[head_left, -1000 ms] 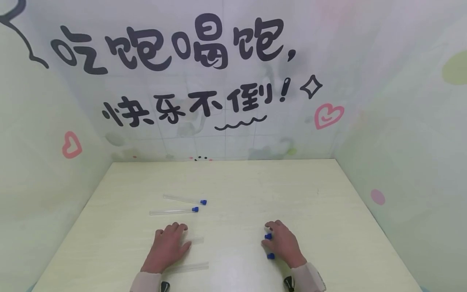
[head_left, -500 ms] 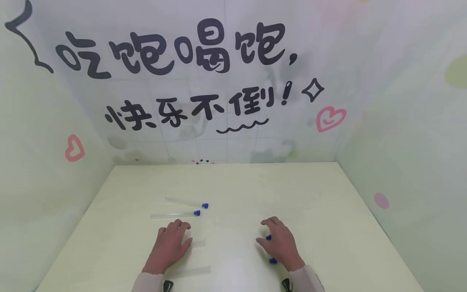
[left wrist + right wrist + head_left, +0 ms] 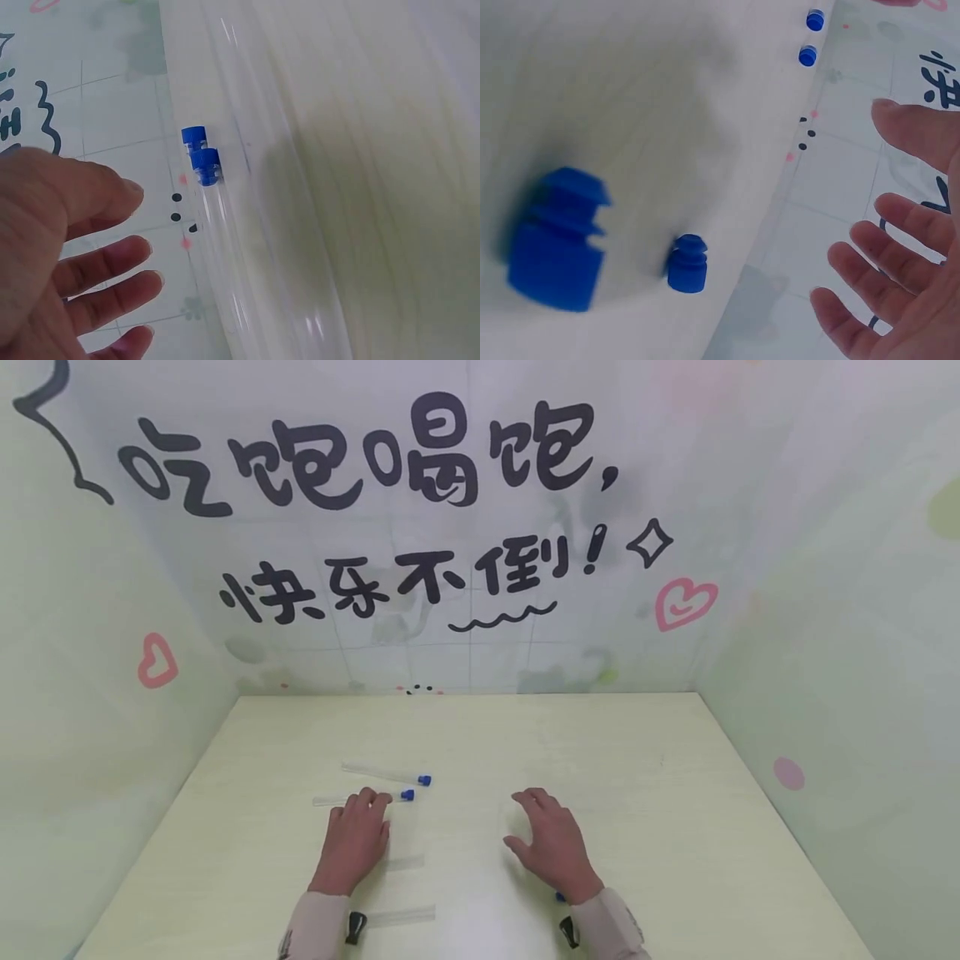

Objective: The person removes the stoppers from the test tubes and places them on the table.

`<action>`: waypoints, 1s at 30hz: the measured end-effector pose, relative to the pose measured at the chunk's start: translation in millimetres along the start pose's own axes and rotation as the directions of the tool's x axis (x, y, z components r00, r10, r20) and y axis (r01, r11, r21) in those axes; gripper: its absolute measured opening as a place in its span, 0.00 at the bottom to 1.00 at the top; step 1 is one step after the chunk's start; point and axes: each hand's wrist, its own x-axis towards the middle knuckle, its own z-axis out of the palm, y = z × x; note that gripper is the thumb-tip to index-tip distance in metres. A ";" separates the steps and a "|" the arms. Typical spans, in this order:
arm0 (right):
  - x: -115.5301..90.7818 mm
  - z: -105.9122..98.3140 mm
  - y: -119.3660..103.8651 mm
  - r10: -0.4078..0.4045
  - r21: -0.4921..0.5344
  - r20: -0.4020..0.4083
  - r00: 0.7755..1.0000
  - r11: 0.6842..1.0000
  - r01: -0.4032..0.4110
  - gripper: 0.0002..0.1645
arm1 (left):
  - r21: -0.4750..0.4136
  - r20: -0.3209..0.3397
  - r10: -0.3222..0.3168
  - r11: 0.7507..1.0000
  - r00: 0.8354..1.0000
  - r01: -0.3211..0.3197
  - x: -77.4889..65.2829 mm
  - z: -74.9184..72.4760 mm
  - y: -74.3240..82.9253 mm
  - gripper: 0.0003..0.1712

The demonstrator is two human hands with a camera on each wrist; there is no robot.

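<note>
My left hand (image 3: 354, 843) hovers with relaxed fingers over the nearer of two clear tubes fitted with blue caps (image 3: 407, 795). Just beyond lies the other capped tube (image 3: 378, 772). In the left wrist view, nothing is between the thumb and fingers; both blue caps (image 3: 207, 165) show past them. Two uncapped clear tubes (image 3: 405, 914) lie beside and below that hand. My right hand (image 3: 557, 847) is spread and holds nothing, left of the table's right half. Two loose blue caps (image 3: 688, 264) lie beneath it; in the head view the wrist partly covers one and hides the other.
A pale wooden table (image 3: 645, 777) is boxed in by a printed back wall (image 3: 495, 652) and a side wall on each side. Small black devices (image 3: 356, 928) sit at both wrists.
My left hand has moved forward to the nearer capped tube, its thumb drawn in. My right hand has left the loose caps, moving forward and left. The tubes and caps stay put.
</note>
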 end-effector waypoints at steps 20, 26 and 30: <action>28.4 22.5 -27.6 0.017 0.120 0.198 0.980 0.992 -0.042 0.44 | 0.029 0.196 -0.100 0.995 0.976 0.096 35.5 8.9 -33.5 0.16; 30.1 34.2 -32.5 0.014 0.142 0.220 0.975 0.989 -0.046 0.43 | 0.044 0.213 -0.084 0.996 0.973 0.077 34.6 12.5 -43.5 0.10; 32.3 41.5 -35.7 0.006 0.132 0.232 0.973 0.991 -0.037 0.43 | 0.048 0.234 -0.090 0.996 0.968 0.081 34.1 16.4 -45.9 0.11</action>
